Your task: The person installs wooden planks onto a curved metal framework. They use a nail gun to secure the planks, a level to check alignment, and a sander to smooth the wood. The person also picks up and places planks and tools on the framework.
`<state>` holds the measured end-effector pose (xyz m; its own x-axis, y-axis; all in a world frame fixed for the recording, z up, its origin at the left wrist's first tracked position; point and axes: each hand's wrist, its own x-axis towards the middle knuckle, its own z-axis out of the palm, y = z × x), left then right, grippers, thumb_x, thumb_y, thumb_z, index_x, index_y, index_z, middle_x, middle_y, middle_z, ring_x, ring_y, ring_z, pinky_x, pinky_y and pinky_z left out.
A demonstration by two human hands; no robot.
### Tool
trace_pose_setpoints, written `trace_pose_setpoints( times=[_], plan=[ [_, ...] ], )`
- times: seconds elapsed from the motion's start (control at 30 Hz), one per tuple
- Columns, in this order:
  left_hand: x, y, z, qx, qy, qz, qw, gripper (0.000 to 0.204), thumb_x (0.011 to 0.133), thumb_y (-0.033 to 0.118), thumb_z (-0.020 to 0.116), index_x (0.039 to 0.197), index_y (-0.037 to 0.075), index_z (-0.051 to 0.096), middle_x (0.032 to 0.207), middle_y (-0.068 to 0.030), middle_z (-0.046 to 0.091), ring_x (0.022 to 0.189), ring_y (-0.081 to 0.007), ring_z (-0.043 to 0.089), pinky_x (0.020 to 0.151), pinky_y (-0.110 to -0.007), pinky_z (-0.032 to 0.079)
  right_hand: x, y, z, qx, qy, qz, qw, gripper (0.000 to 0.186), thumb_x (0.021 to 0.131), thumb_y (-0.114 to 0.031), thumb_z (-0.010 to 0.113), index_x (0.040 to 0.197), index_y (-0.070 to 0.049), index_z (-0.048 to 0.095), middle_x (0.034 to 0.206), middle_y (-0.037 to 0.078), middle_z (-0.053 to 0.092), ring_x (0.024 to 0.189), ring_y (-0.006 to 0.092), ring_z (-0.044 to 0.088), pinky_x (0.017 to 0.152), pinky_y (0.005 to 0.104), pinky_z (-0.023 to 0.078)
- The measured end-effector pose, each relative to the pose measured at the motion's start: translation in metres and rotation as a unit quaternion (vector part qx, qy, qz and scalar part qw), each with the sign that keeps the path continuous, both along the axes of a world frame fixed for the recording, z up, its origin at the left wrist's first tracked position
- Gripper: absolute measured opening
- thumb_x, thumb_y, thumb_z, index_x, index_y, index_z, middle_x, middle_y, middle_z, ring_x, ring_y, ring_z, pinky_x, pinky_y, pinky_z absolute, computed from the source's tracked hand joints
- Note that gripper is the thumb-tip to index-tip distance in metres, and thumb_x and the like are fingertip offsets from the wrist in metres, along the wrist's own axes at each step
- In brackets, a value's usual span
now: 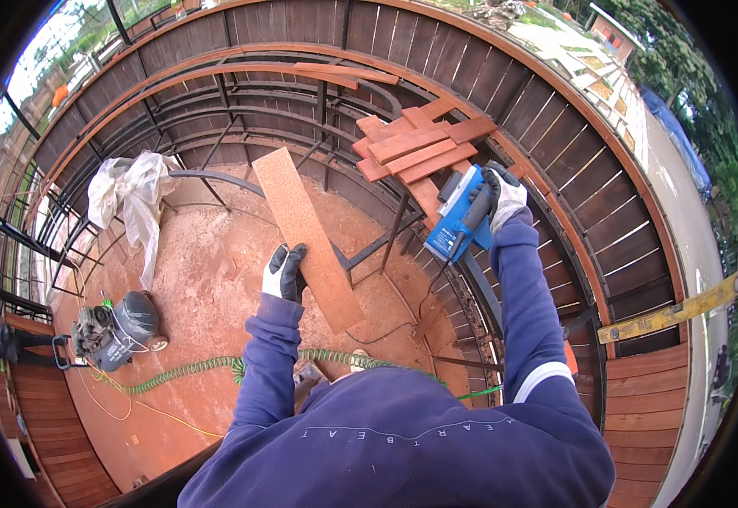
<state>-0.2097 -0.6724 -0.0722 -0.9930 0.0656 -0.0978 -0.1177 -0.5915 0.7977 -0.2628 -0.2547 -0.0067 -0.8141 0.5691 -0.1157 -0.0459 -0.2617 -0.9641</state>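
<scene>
My left hand, in a white and dark grey glove, is closed on the edge of a wooden board, its broad speckled face turned up. The board is held tilted over the reddish floor. To the right, my right hand wraps round the dark handle of a blue power tool. Its exact kind is hard to make out. A dark cord runs down from the tool, which sits beside a pile of reddish-brown wooden pieces on the curved frame.
A curved slatted wooden wall and black metal framing surround me. Clear plastic sheeting drapes over the frame. On the floor stand an air compressor and a coiled green hose. A yellow spirit level lies on the right rail.
</scene>
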Motion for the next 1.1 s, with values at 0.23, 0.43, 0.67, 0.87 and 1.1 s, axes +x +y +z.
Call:
trace_pose_setpoints(
  times=[0.23,0.43,0.67,0.87,1.1],
  plan=[
    [0.002,0.002,0.013,-0.051,-0.026,-0.028,0.998,0.025,0.091,0.015,0.065,0.113,0.004,0.062,0.101,-0.0048,0.067,0.089,-0.0159,0.066,0.076,-0.034,0.058,-0.046,0.009,-0.027,0.022,0.06,-0.022,0.998,0.032,0.086,-0.011,0.071,0.114,-0.001,0.063,0.101,0.013,0.067,0.076,0.0293,0.068,0.063,0.0419,0.061],
    [0.001,-0.004,0.013,-0.044,-0.025,-0.062,0.997,0.026,0.092,0.014,0.065,0.116,0.005,0.061,0.104,-0.0051,0.068,0.094,-0.0182,0.067,0.084,-0.037,0.056,-0.08,0.02,-0.053,0.167,0.04,-0.062,0.983,0.033,0.084,-0.015,0.074,0.113,-0.003,0.066,0.099,0.009,0.067,0.082,0.0207,0.064,0.069,0.0362,0.056],
    [0.0,0.002,0.016,-0.062,-0.027,-0.06,0.996,0.027,0.092,0.016,0.065,0.116,0.003,0.061,0.104,-0.0053,0.067,0.09,-0.016,0.066,0.079,-0.033,0.056,-0.07,0.008,-0.044,0.184,0.034,-0.075,0.98,0.031,0.085,-0.017,0.071,0.112,-0.002,0.067,0.102,0.007,0.068,0.088,0.0168,0.061,0.079,0.0307,0.05],
    [0.002,0.005,0.014,-0.071,-0.022,-0.083,0.994,0.029,0.093,0.016,0.064,0.119,0.005,0.061,0.108,-0.0054,0.067,0.096,-0.0181,0.066,0.085,-0.037,0.055,-0.065,0.002,-0.036,0.235,0.002,-0.074,0.969,0.032,0.087,-0.02,0.07,0.114,-0.003,0.067,0.103,0.008,0.069,0.091,0.0164,0.061,0.08,0.0306,0.05],
    [0.002,0.009,0.007,-0.041,-0.012,-0.087,0.995,0.028,0.092,0.012,0.065,0.119,0.005,0.061,0.109,-0.0056,0.067,0.098,-0.0183,0.065,0.087,-0.037,0.055,-0.074,0.01,-0.045,0.235,0.022,-0.082,0.968,0.032,0.087,-0.018,0.071,0.114,-0.002,0.067,0.104,0.008,0.069,0.091,0.0161,0.061,0.082,0.0296,0.049]
  ],
)
